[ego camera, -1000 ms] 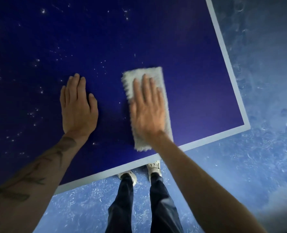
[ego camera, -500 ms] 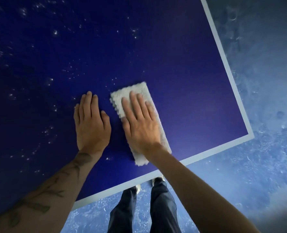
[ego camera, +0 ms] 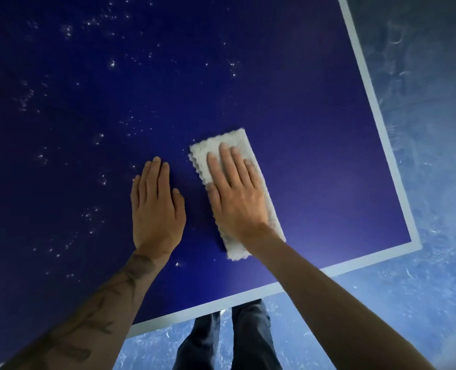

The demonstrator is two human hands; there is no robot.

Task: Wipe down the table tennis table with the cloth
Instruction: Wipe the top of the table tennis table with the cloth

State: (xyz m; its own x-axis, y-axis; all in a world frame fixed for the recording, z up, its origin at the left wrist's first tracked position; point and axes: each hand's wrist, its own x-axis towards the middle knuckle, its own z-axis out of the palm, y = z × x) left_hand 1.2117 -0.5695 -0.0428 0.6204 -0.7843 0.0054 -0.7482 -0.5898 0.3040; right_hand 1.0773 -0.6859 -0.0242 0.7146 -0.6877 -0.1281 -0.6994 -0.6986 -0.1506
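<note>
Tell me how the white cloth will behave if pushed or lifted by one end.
The cloth looks soft and fluffy with a scalloped edge, so lifted by one end it would probably droop. Lying flat under the right hand on the smooth table, it should slide under the palm; pushed only at an edge, it may bunch.

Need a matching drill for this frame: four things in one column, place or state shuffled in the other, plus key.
Column one:
1. left hand
2. right hand
3. cloth
4. white specks

Column two:
A. pinned under a flat palm
B. flat on the bare blue table
C. scattered, mostly left of both hands
D. fingers straight, pressing down on fabric

Pairs: 1-B, 2-D, 3-A, 4-C
</note>
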